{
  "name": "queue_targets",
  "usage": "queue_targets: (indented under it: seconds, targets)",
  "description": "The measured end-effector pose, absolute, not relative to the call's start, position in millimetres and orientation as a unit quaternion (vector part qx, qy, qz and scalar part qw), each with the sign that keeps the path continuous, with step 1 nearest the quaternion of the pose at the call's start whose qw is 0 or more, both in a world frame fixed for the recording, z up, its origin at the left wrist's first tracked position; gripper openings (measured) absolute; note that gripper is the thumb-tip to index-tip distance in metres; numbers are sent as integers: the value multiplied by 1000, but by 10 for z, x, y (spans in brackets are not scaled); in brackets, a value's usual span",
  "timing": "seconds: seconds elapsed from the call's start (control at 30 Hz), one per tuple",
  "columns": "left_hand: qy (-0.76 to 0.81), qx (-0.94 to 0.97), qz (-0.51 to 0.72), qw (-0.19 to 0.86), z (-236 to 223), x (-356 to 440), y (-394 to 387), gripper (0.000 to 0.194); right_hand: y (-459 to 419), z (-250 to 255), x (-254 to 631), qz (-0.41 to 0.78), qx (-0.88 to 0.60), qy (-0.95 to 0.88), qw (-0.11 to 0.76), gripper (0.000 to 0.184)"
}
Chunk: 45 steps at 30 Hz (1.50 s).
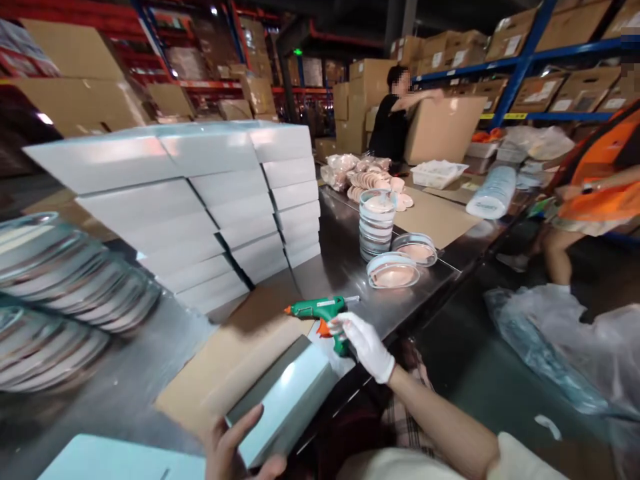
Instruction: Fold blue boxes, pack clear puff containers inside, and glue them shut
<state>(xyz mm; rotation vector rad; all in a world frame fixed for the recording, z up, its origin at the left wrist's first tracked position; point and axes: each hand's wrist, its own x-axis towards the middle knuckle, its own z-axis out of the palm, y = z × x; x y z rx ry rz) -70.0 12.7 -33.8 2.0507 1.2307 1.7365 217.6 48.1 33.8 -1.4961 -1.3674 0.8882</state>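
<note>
My right hand [367, 347], in a white glove, has its fingers closed around the upper handle of a green glue gun [320, 308] by its orange trigger. The gun's orange tip points left, above a brown cardboard sheet [200, 383]. At the bottom, my bare left hand [235, 447] grips the near end of a long, pale box [295, 393], thumb and finger on opposite sides; its other fingers are partly cut off by the frame edge. The box's far end lies just below the gun, on the table's front edge.
White boxes [225, 193] are stacked at the back left, with clear round containers [75, 273] piled beside them. More round containers [377, 223] stand farther along the table. One co-worker [387, 127] handles a carton [445, 127]; another person in orange [600, 173] is at right. Plastic bags [565, 347] lie on the floor.
</note>
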Motion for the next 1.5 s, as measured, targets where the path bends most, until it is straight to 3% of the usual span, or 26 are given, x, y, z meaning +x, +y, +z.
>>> queue_targets:
  seconds: [0.1, 0.2, 0.37, 0.53, 0.67, 0.77, 0.87, 0.93, 0.97, 1.1, 1.27, 1.5]
  targets:
    - [410, 701, 583, 22, -303, -575, 125, 29, 501, 350, 2506, 238, -762, -531, 285, 28]
    - [416, 651, 635, -20, -221, -485, 28, 24, 646, 358, 2515, 239, -781, -533, 221, 34]
    - [555, 525, 637, 104, -90, -511, -280, 28, 1039, 329, 2226, 280, -783, -544, 109, 52]
    - [612, 484, 563, 274, -67, -350, -286, 34, 1316, 249, 2334, 368, -739, -538, 169, 21]
    - [628, 442, 531, 359, -40, -200, -171, 43, 1233, 210, 2431, 439, -700, -502, 257, 18]
    - [634, 430, 518, 381, -12, -159, -140, 46, 1046, 226, 2351, 444, -691, -474, 317, 32]
    - [638, 427, 516, 381, 31, -141, -128, 46, 844, 314, 2238, 305, -695, -456, 464, 55]
    - [640, 427, 515, 377, 73, -118, -111, 44, 722, 414, 2203, 245, -669, -435, 551, 55]
    - [638, 431, 517, 373, 97, -101, -99, 43, 666, 466, 2202, 272, -650, -431, 563, 49]
    - [623, 465, 524, 348, 199, -18, -53, 35, 459, 571, 2253, 484, -585, -434, 486, 29]
    - [627, 495, 496, 340, 289, -24, -109, 32, 301, 457, 2264, 489, -611, -396, 480, 41]
    - [675, 438, 496, 326, 306, -386, -375, 37, 709, 506, 2259, 599, -595, -353, 402, 37]
